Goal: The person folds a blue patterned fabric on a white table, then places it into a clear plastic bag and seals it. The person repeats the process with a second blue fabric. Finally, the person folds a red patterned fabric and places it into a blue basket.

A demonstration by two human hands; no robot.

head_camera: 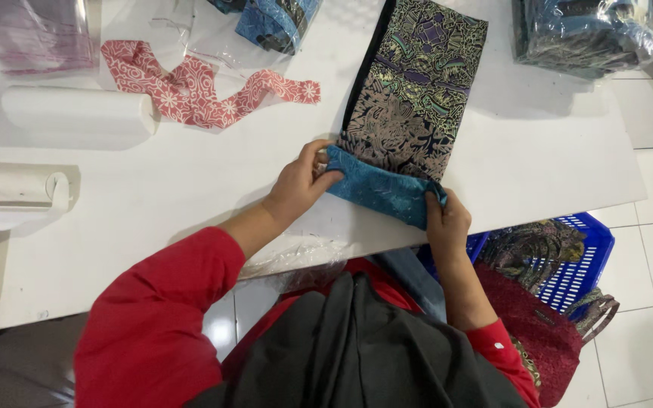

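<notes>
A wide white table fills most of the view, with a pale tiled floor showing past its right edge and the person's red sleeves and dark garment at the bottom. On the table, lying lengthwise away from the person, is a folded dark patterned cloth with green, purple and tan motifs and a black edge along its left side. Its near end is turned up, showing a blue patterned underside as a rolled fold just at the table's near edge. On the floor to the right stands a blue plastic basket with more dark patterned fabric in it, and a dark red cloth beside it. At the far right corner of the table sits a bagged bundle of blue fabric in clear plastic; a smaller blue bagged bundle lies at the top centre, and a bag of purplish fabric sits at the top left. A red and white patterned strip twists across the table between them, just beside a white roll. A white tool with a handle rests at the left edge. The left hand pinches the left end of the blue fold, fingers closed over it, while the right hand grips the fold's right end, thumb on top.
</notes>
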